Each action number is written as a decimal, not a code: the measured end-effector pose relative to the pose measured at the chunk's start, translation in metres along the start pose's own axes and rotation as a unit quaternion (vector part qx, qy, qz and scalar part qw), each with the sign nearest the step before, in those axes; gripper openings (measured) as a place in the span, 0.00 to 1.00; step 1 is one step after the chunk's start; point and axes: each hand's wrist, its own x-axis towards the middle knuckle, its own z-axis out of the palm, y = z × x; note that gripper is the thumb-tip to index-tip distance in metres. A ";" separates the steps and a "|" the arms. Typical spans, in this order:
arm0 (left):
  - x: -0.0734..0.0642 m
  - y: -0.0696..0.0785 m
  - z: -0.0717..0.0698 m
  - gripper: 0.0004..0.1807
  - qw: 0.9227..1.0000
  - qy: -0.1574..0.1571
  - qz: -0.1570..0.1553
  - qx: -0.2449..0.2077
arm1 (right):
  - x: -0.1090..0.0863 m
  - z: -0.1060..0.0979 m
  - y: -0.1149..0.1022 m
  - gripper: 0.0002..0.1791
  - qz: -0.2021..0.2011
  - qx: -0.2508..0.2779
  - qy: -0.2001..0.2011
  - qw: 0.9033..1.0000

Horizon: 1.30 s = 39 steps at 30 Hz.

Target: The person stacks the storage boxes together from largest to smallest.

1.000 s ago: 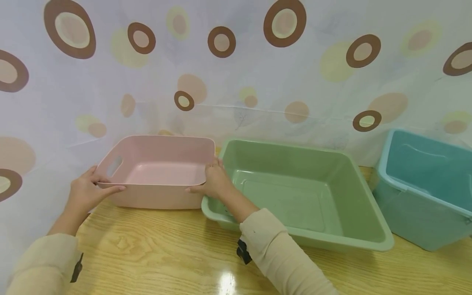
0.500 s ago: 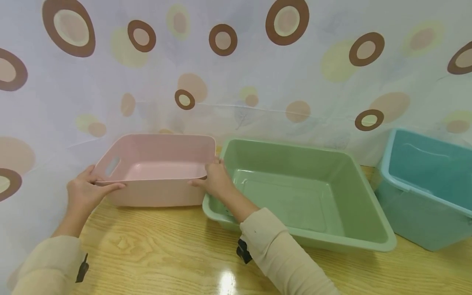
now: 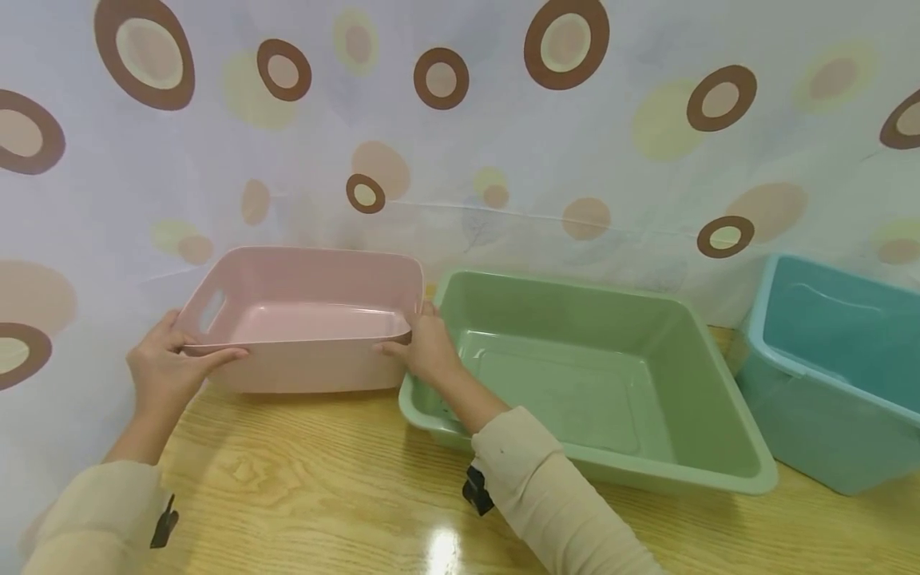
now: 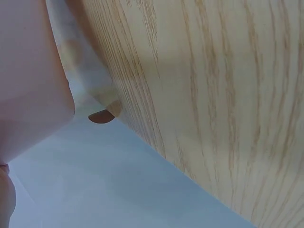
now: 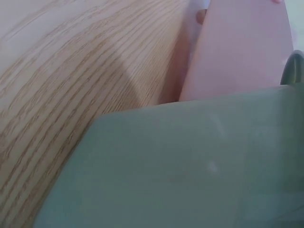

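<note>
A pink plastic storage bin (image 3: 309,367) with a cut-out handle stands at the left against the back curtain, with nothing inside. My left hand (image 3: 164,367) grips its front left corner, thumb along the front wall. At the opposite end my right hand (image 3: 429,349) grips the right rim, thumb on the outside front. In the left wrist view the pink wall (image 4: 28,76) shows beside the table edge, with a bit of finger (image 4: 4,197) at the frame's side. The right wrist view has the pink wall (image 5: 237,52) behind the green basin (image 5: 166,166).
The wide green basin (image 3: 726,477) sits just right of the pink bin, under my right forearm. Farther right stands a deep blue bin (image 3: 812,423). A patterned curtain (image 3: 460,152) closes off the back of the wooden table (image 3: 302,487), whose edge runs at the left.
The pink bin has moved a little back toward the curtain, both hands going with it and keeping their grip. The green basin and blue bin stay where they were.
</note>
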 end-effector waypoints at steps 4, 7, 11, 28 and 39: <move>-0.002 0.004 -0.001 0.18 1.000 0.025 0.014 -0.010 | 0.001 -0.002 0.001 0.41 -0.001 0.026 0.006 1.000; -0.002 0.006 -0.002 0.16 0.998 0.041 0.044 -0.020 | 0.001 -0.004 0.001 0.40 -0.003 0.043 0.013 0.999; 0.001 0.009 -0.005 0.14 0.994 0.059 0.090 -0.025 | 0.000 -0.006 0.000 0.37 0.000 0.060 0.020 0.998; 0.014 0.041 -0.018 0.20 0.984 0.107 0.140 -0.022 | -0.002 -0.038 -0.020 0.32 -0.060 0.033 0.081 0.994; 0.025 0.065 -0.024 0.24 0.973 0.118 0.196 -0.042 | -0.004 -0.066 -0.029 0.31 -0.092 0.053 0.111 0.988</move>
